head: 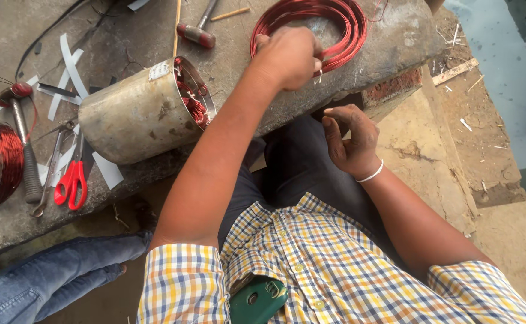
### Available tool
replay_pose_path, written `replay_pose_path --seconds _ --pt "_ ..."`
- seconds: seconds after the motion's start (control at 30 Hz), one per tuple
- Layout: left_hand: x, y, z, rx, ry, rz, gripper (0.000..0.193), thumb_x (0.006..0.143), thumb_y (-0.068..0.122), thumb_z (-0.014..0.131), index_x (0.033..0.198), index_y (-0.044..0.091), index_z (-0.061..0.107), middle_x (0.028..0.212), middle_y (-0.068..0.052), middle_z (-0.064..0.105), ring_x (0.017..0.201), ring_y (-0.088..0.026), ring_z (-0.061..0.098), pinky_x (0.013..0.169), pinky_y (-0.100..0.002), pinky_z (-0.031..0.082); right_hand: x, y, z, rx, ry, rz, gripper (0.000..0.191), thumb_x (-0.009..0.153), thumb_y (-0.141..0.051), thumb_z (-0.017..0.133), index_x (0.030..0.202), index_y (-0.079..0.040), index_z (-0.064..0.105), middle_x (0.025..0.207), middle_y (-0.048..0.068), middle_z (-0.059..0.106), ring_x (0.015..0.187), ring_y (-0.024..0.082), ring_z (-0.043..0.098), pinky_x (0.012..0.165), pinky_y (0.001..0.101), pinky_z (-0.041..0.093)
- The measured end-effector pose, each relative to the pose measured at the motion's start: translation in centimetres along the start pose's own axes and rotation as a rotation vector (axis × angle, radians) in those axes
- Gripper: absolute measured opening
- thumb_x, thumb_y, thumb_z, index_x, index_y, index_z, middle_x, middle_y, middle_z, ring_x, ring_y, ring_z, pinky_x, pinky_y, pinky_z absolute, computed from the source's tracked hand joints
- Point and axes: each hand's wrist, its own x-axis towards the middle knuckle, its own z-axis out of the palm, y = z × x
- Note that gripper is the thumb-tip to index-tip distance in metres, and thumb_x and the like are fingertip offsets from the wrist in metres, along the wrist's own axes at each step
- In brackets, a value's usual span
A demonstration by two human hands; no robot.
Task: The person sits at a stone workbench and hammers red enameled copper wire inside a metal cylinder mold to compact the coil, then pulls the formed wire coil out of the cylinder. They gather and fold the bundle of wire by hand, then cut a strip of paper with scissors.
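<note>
Head view, looking down over a rough grey concrete tabletop [11,234] at which a person in a yellow-and-blue checked shirt is seated. The left hand [290,57] is extended across the tabletop and is closed around the near edge of a flat oval coil of red enamelled copper wire [344,24]; the fingers are curled over the bundled strands, so the grip is narrow and occupied by the wire. The coil lies flat on the tabletop, directly ahead of and partly beneath this hand, its long axis running left to right across the view. The right hand [350,138] is held below the edge of the tabletop, above the lap, with fingers loosely bent and nothing seen between them; it is well apart from the coil, so the left hand is clearly the nearer.

To the left of the left forearm a dull metal cylindrical motor housing [137,114] is laid on its side, its open end, wound with red wire, turned toward the coil. Further left are seen red-handled scissors [71,180], a hammer [26,150], a second dark red wire coil [2,162], and white paper strips [71,66]. A red-gripped tool [196,33] rests beyond the housing. A blue-trousered leg of another person [53,276] is visible at lower left.
</note>
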Motion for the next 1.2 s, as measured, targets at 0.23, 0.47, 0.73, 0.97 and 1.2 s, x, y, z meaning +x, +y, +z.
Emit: replay_pose_path --seconds 0.23,0.47,0.73,0.97,1.2 --pt "-2.5 -2.7 -2.8 -0.353 0.397 0.086 0.023 0.088 0.025 0.078 0.110 0.018 0.079 0.100 -0.007 0.079 0.092 -0.019 0.075 0.086 -0.037 0.056 0.8 -1.2 0.4 -0.006 -0.003 0.012 0.014 0.104 0.004 0.067 0.116 0.000 0.063 0.095 0.012 0.067 0.071 0.013 0.064 0.063 0.0257 0.048" --pt "-11.0 -2.9 0.0 -1.471 0.352 0.380 0.026 0.093 0.020 0.078 0.115 0.006 0.077 0.109 -0.005 0.074 0.099 -0.016 0.073 0.089 -0.038 0.062 3.2 -7.8 2.2 0.452 -0.027 0.141 0.035 0.104 -0.011 0.061 0.134 0.000 0.049 0.126 0.011 0.055 0.118 0.015 0.057 0.103 0.0288 0.049" --pt "-18.8 -3.4 3.5 -1.105 0.611 0.436 0.026 0.097 0.019 0.077 0.121 0.008 0.077 0.115 -0.005 0.074 0.116 -0.018 0.059 0.106 -0.034 0.055 4.2 -13.2 5.0 -0.102 -0.136 -0.140 0.014 0.108 -0.008 0.059 0.118 0.001 0.063 0.124 0.020 0.062 0.122 0.040 0.055 0.109 0.0462 0.040" --pt "-23.0 -3.4 3.0 -1.068 0.630 0.369 0.025 0.102 0.023 0.071 0.123 0.009 0.074 0.120 -0.008 0.074 0.114 -0.019 0.071 0.104 -0.034 0.057 1.9 -16.1 4.6 -0.105 -0.177 -0.034 0.008 0.107 -0.005 0.059 0.110 0.002 0.062 0.107 0.016 0.061 0.101 0.032 0.057 0.094 0.0382 0.045" --pt "-27.2 -3.6 2.2 -0.483 0.771 0.240 0.060 0.105 0.029 0.061 0.149 -0.009 0.046 0.114 -0.019 0.069 0.099 -0.030 0.071 0.089 -0.039 0.058 0.1 -14.2 2.1 0.770 0.004 0.247 0.012 0.120 -0.010 0.050 0.121 -0.001 0.059 0.112 0.009 0.067 0.093 0.015 0.060 0.089 0.0274 0.047"
